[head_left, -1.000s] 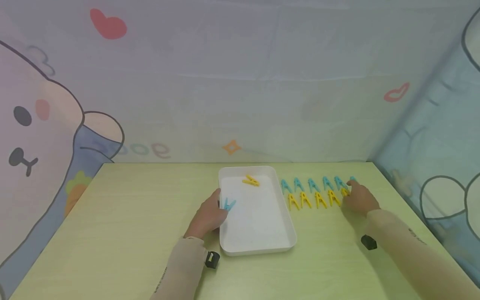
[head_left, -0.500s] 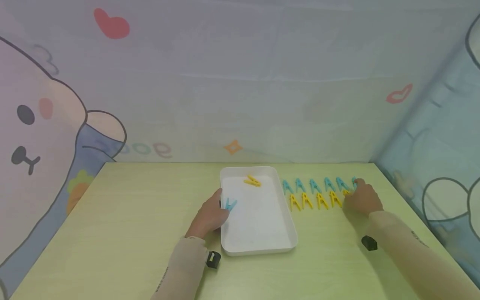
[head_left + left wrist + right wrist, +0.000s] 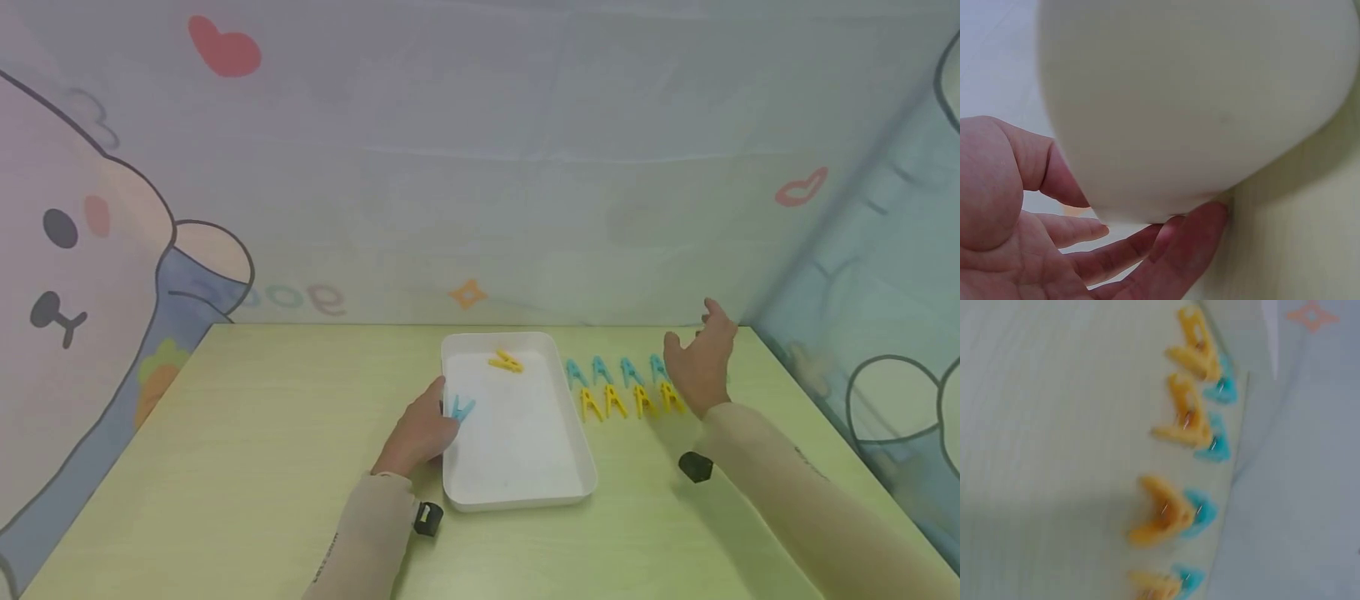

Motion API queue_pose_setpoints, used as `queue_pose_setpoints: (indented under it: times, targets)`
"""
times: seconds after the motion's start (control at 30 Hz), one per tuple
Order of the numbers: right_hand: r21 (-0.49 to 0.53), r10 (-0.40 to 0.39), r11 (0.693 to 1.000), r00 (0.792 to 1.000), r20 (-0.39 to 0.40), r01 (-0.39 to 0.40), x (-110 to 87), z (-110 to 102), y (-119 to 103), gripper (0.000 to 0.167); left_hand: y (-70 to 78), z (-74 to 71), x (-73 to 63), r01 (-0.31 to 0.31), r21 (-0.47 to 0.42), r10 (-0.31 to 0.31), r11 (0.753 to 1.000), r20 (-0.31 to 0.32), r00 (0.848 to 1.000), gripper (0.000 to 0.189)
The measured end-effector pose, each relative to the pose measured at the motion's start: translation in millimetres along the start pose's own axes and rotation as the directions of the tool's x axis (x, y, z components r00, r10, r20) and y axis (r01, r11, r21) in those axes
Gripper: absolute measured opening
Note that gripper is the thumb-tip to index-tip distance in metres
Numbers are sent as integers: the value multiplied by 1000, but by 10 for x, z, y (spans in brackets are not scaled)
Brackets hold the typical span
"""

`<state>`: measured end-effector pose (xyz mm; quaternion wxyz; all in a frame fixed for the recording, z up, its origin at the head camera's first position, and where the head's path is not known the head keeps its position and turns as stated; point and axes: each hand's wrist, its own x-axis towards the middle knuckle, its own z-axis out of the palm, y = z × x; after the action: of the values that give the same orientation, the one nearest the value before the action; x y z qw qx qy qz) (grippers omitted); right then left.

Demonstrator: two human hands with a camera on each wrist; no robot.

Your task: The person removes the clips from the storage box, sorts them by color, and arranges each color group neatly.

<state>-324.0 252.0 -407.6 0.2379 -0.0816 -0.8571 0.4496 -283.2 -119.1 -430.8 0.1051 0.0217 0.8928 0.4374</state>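
Note:
My left hand (image 3: pixel 422 425) grips the left wall of a white tray (image 3: pixel 517 492). In the left wrist view my thumb (image 3: pixel 1063 178) lies over the rim and the fingers reach along the outside. Inside the tray a blue clothespin (image 3: pixel 461 408) lies near the thumb and a yellow clothespin (image 3: pixel 506 362) near the far end. My right hand (image 3: pixel 701 362) is raised above the right end of the clothespin rows, fingers spread, nothing visible in it. Beneath it, part of the rows is hidden. The right wrist view shows yellow clothespins (image 3: pixel 1188 419) in front of blue clothespins (image 3: pixel 1216 440).
Right of the tray stand two rows, blue clothespins (image 3: pixel 602 371) at the back and yellow clothespins (image 3: pixel 615 402) in front. All rest on a pale wood table (image 3: pixel 300 417). A printed cloth backdrop (image 3: pixel 525 208) rises behind the table's far edge.
My right hand has risen away from the right end of the rows, its fingers now spread and pointing up and away. The left hand and the tray stay put.

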Motion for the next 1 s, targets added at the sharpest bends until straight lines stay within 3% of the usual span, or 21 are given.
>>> queue_pose_setpoints:
  times: [0.13, 0.27, 0.43, 0.57, 0.77, 1.0]
  targets:
    - [147, -115, 982, 992, -52, 121, -34, 191, -226, 73, -8, -2, 8, 4, 3, -4, 1000, 0, 1000, 67]
    - [274, -215, 937, 976, -35, 217, -86, 375, -480, 76, -14, -4, 10, -1, -10, 1, 1000, 1, 1000, 62]
    - [364, -338, 885, 938, 75, 290, -180, 665, -776, 74, -6, -13, 11, 13, 6, -13, 1000, -4, 1000, 69]
    - [347, -400, 885, 890, 219, 312, -257, 941, -943, 60, -17, -20, 13, 13, -5, -13, 1000, -8, 1000, 66]
    - [272, -444, 895, 767, 463, 354, -402, 1281, -1065, 41, -22, -15, 22, -3, -36, 3, 999, -1, 1000, 60]
    - [214, -427, 892, 585, 689, 399, -528, 1569, -1067, 31, -9, -27, 24, 10, 2, -10, 1000, -8, 1000, 68]
